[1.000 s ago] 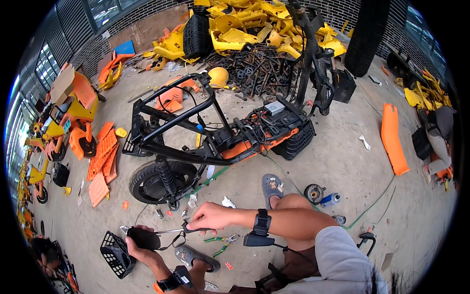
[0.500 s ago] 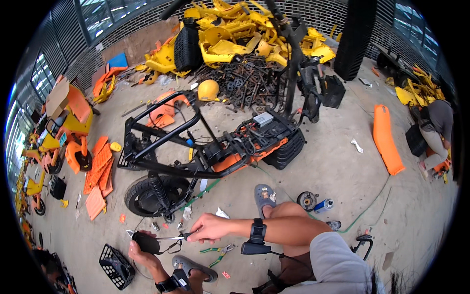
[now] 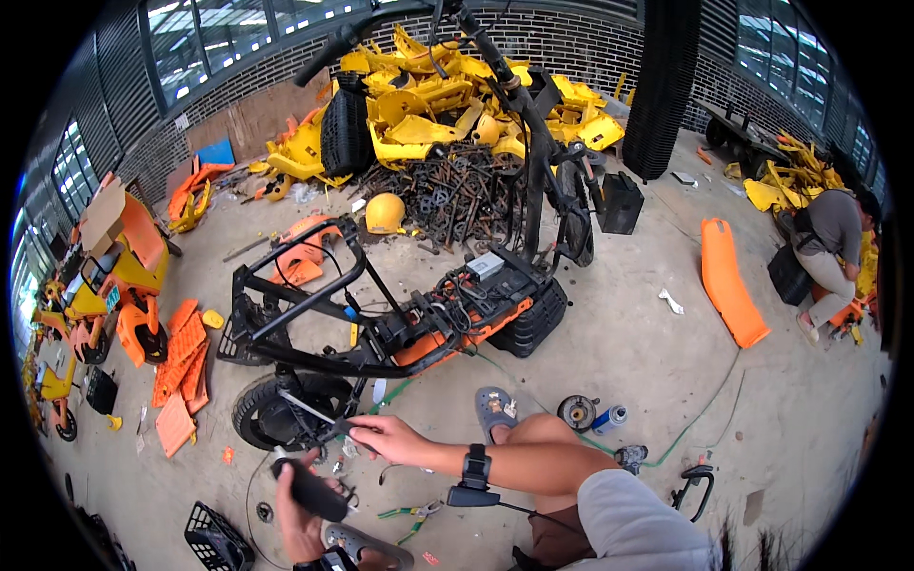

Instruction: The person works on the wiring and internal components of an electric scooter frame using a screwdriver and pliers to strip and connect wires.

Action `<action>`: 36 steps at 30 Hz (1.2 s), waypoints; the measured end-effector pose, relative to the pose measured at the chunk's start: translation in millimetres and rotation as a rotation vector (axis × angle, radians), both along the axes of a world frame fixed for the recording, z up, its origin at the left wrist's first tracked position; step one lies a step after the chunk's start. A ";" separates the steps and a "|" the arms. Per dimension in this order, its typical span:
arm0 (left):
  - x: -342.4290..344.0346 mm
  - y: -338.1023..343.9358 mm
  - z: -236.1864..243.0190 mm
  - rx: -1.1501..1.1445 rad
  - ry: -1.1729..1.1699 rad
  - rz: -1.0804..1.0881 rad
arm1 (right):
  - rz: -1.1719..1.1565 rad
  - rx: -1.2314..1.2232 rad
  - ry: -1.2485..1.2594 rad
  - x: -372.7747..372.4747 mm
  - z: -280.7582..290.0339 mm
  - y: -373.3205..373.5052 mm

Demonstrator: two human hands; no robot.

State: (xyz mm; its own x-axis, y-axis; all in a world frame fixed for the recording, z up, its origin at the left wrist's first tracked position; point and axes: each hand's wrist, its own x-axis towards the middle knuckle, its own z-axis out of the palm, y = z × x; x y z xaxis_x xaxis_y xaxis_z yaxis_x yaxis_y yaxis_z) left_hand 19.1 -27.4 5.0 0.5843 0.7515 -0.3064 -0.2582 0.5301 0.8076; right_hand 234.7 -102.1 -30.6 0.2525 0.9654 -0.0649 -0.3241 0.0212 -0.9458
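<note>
In the head view my right hand (image 3: 386, 438) grips the dark handle of a long steel tool (image 3: 309, 407), like a screwdriver, whose shaft points up-left across the scooter's wheel (image 3: 252, 414); contact there is unclear. Lower left, my left hand (image 3: 297, 519) holds a dark oblong part (image 3: 314, 493) with a light tip, tilted, and a wire loop by it. The stripped scooter frame (image 3: 381, 366) stands just beyond my hands. Green-handled pliers (image 3: 414, 514) lie on the floor below my right hand, and a black slotted basket (image 3: 214, 536) is at lower left.
A spray can (image 3: 609, 420) and round metal part (image 3: 576, 413) lie by my right foot (image 3: 495, 411). An orange panel (image 3: 731, 284) lies right, near a crouching person (image 3: 833, 243). Yellow body parts (image 3: 438, 109) are piled behind; more scooters (image 3: 67, 381) and orange panels (image 3: 181, 362) are left.
My right hand has moved the tool away from the part in my left hand and raised its tip toward the wheel. My left hand has lowered and tilted the part. The view has shifted.
</note>
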 end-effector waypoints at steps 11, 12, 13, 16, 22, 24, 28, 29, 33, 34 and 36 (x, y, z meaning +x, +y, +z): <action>31.2 3.9 -7.8 -0.302 -0.063 0.036 | -0.012 -0.136 -0.754 65.3 -4.3 16.7; 28.1 5.6 -7.4 -0.300 -0.033 0.073 | -0.049 -0.176 -1.009 91.0 3.1 28.2; 29.4 6.6 -8.3 -0.282 -0.012 0.071 | -0.082 -0.136 -1.029 127.3 4.1 36.1; 16.6 10.8 -2.0 -0.249 0.016 0.141 | -0.110 -0.539 -1.284 211.2 -29.4 74.7; 34.2 7.3 -5.5 -0.239 -0.018 0.129 | -0.017 -0.356 -1.783 376.0 -159.1 24.1; 28.9 6.3 -15.3 -0.150 0.024 0.072 | 0.021 -0.561 -1.803 371.9 -195.0 26.7; 11.9 5.2 2.2 -0.180 0.071 0.160 | 0.080 -0.634 -1.952 369.0 -196.1 64.9; 8.6 3.7 3.6 -0.185 0.069 0.162 | 0.089 -0.645 -1.979 372.9 -197.3 66.2; 5.6 1.5 5.8 -0.193 0.070 0.113 | -0.027 -0.640 -2.056 390.4 -202.2 45.7; 7.6 2.1 5.3 -0.190 0.071 0.082 | -0.170 -0.607 -2.012 393.3 -205.3 40.1; 19.1 6.9 -4.4 -0.173 0.066 0.043 | -0.703 -0.393 -1.589 373.9 -214.1 23.4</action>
State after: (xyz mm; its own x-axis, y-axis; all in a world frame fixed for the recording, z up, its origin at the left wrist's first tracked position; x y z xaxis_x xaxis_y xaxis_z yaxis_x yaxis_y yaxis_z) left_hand 38.2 -20.5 0.7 0.5270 0.7081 -0.4701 -0.2330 0.6522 0.7213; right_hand 608.6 -78.7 -244.7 0.6140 0.6479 0.4508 0.7874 -0.5427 -0.2924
